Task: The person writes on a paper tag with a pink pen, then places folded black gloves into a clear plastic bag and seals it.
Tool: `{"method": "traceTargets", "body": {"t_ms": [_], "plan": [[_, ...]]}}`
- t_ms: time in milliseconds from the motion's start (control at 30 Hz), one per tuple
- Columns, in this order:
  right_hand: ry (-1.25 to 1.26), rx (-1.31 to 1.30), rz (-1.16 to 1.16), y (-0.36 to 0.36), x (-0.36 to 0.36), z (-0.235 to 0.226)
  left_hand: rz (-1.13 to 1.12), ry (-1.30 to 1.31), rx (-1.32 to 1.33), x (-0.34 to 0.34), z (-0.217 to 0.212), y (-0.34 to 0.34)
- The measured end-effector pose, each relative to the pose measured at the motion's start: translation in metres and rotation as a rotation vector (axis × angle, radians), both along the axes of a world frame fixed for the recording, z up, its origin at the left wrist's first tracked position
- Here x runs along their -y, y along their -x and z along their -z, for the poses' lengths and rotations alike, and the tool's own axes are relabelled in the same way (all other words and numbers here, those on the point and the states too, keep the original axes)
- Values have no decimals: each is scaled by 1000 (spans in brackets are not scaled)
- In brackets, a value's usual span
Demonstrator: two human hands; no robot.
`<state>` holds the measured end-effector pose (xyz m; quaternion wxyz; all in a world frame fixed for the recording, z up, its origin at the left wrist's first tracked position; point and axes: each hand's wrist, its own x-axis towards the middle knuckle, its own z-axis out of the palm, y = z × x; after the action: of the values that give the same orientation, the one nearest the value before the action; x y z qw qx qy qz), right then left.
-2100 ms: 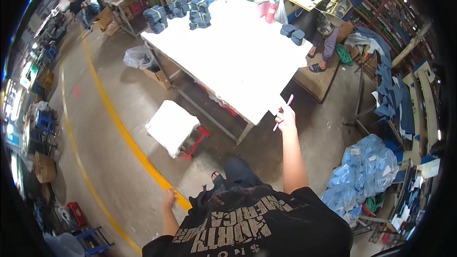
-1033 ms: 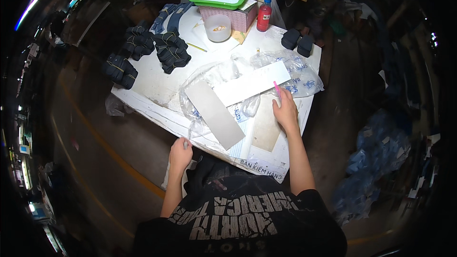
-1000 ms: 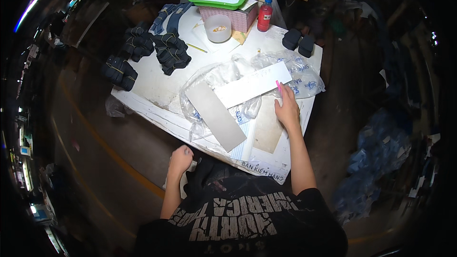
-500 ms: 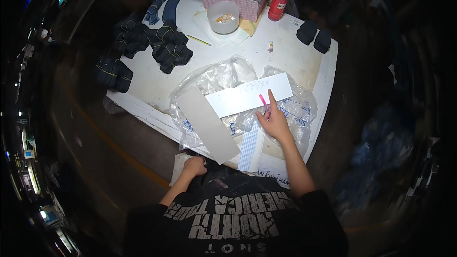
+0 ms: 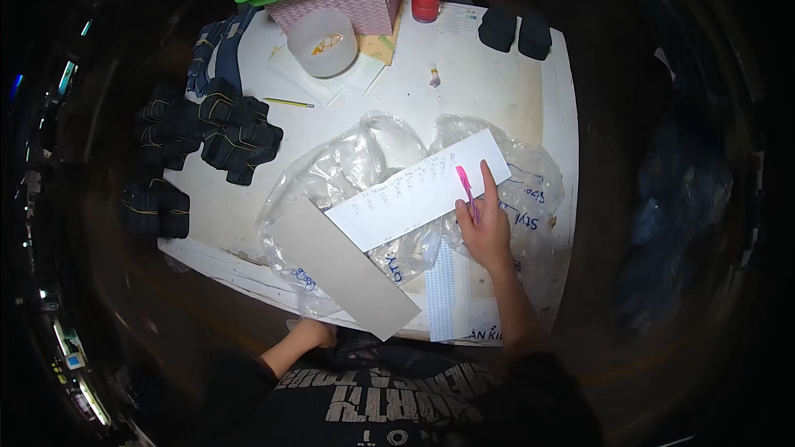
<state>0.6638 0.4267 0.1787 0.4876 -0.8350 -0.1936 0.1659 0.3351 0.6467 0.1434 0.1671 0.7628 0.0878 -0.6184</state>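
Lying at the left of a white table (image 5: 489, 95) are dark tied bundles (image 5: 240, 131). The person's left hand (image 5: 315, 334) is by the near edge; its fingers are hidden, so its grip cannot be told. Next, a grey card (image 5: 348, 270) lies slantwise against a handwritten white card (image 5: 414, 192), both on clear plastic (image 5: 331, 170). The right hand (image 5: 487, 228), partly curled, grips a pink pen (image 5: 464, 179), forefinger stretched over the white card's right end. The step seems to be checking the written lines; marking them would call for steadying the card and lowering the pen's point.
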Motion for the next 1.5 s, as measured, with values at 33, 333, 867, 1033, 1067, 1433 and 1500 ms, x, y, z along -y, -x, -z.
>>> {"method": "traceTargets", "body": {"t_ms": [33,333,867,1033,1067,1433,1500], "plan": [[20,54,-9,1,-1,1,-23,-36,48,0,-2,2],[333,430,-35,25,-9,-3,-188,811,298,-40,-102,-8],[158,151,-352,36,-58,-91,-463,485,1521,-105,-134,-33],[-195,261,-219,30,-76,-73,-1316,1509,1157,-90,-137,-139],[-332,182,-171,33,-78,-65,-1443,1528,1148,-81,-130,-164],[-333,179,-348,47,-71,-41,-1713,1619,732,-52,-62,-194],[-366,160,-354,49,-71,-40,-1656,1715,697,-49,-63,-191]]}}
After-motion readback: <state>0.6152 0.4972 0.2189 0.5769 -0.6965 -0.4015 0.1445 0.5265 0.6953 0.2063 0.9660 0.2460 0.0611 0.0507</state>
